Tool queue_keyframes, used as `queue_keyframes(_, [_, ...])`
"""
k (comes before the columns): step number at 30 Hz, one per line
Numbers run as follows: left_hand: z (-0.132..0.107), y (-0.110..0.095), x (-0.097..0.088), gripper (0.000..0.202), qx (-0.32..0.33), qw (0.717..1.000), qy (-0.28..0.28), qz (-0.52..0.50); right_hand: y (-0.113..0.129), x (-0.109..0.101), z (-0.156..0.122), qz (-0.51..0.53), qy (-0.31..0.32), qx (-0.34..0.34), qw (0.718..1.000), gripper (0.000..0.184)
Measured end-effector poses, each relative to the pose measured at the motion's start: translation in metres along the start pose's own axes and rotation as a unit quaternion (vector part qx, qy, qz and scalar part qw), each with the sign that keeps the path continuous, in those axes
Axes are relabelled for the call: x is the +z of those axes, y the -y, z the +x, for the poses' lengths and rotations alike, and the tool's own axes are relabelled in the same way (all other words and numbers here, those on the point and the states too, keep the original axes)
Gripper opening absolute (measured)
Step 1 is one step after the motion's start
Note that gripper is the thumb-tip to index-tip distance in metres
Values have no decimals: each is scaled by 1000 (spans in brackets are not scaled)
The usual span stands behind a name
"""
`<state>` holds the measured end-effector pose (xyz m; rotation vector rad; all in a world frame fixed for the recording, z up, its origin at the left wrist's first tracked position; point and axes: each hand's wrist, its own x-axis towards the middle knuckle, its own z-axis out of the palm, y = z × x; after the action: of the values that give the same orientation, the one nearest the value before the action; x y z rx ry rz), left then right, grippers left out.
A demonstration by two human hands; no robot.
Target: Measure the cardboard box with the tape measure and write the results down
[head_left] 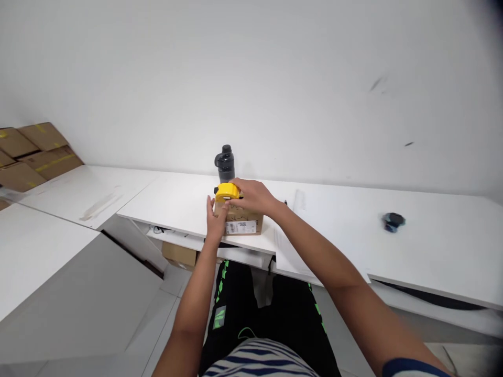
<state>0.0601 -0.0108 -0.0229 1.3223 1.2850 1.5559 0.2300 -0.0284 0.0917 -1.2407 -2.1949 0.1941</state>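
A small cardboard box with a white printed label on its front stands near the desk's front edge. My left hand grips the box at its left side, fingers up along it and thumb near the top. My right hand is closed around a yellow tape measure with a black part at its left end, held over the box's top. The fingertips on its far side are partly hidden. Some dark handwriting shows on the box between the hands.
A dark shaker bottle stands just behind the box. On the right lies a small blurred dark item. Papers lie right of the box. Stacked cartons fill the far left, and another carton sits under the white desk.
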Motion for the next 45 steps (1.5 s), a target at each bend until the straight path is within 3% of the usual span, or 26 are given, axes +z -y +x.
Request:
queue_keyframes(3, [-12, -13, 6, 76, 64, 990, -102, 70, -8, -6, -40, 63, -52, 25, 996, 48])
queue_keyframes(5, [-43, -23, 17, 69, 140, 977, -161, 17, -8, -1, -73, 141, -90, 53, 985, 56])
queue_keyframes(7, [-84, -32, 32, 68, 103, 983, -84, -127, -6, 10, -103, 213, -128, 77, 966, 63])
queue_keyframes(9, [-121, -36, 46, 65, -12, 970, 68, -232, -9, 21, -127, 242, -107, 45, 963, 67])
queue_keyframes(10, [-134, -36, 53, 63, -65, 959, 101, -257, -14, 24, -135, 240, -82, 13, 967, 69])
queue_keyframes(11, [-142, -35, 59, 63, -106, 950, 119, -270, -23, 24, -140, 233, -60, -14, 971, 70])
queue_keyframes(13, [-146, -29, 66, 61, -155, 944, 102, -273, -53, 19, -142, 199, -53, -16, 978, 76])
queue_keyframes(15, [-142, -22, 68, 63, -180, 943, 91, -264, -93, 9, -134, 118, -102, 91, 983, 75])
queue_keyframes(16, [-140, -20, 67, 63, -191, 942, 103, -257, -114, 5, -129, 40, -94, 155, 983, 61])
queue_keyframes(18, [-141, -17, 63, 65, -210, 934, 152, -246, -151, 1, -115, -140, 28, 222, 965, 48])
queue_keyframes(19, [-144, -17, 60, 65, -219, 927, 179, -245, -164, 3, -108, -201, 95, 211, 952, 52])
queue_keyframes(21, [-152, -18, 55, 62, -240, 910, 218, -258, -181, 10, -96, -241, 162, 172, 941, 58])
queue_keyframes(24, [-160, -19, 49, 54, -277, 882, 266, -273, -186, 24, -84, -228, 180, 106, 951, 47])
queue_keyframes(27, [-153, -21, 46, 48, -259, 876, 335, -230, -186, 27, -81, -215, 161, 71, 961, 40])
queue_keyframes(29, [-140, -25, 52, 41, -213, 879, 387, -179, -191, 20, -83, -210, 107, 86, 968, 37])
queue_keyframes(32, [-110, -33, 79, 33, -133, 873, 460, -92, -206, 5, -93, -129, -107, 189, 968, 35])
queue_keyframes(34, [-85, -33, 111, 29, -86, 861, 499, -52, -219, 1, -102, 0, -260, 273, 926, 42])
queue_keyframes(35, [-73, -30, 128, 27, -77, 849, 521, -41, -226, 1, -106, 76, -307, 309, 897, 46])
queue_keyframes(37, [-51, -19, 164, 26, -71, 829, 554, -24, -237, 7, -114, 190, -328, 357, 854, 53])
queue_keyframes(39, [-36, -4, 193, 25, -66, 831, 553, -2, -245, 15, -118, 262, -302, 373, 837, 60])
queue_keyframes(42, [-27, 19, 215, 26, -80, 825, 559, 2, -251, 25, -121, 320, -252, 349, 844, 61])
queue_keyframes(45, [-28, 30, 217, 25, -80, 811, 580, -3, -254, 25, -122, 287, -226, 338, 867, 45])
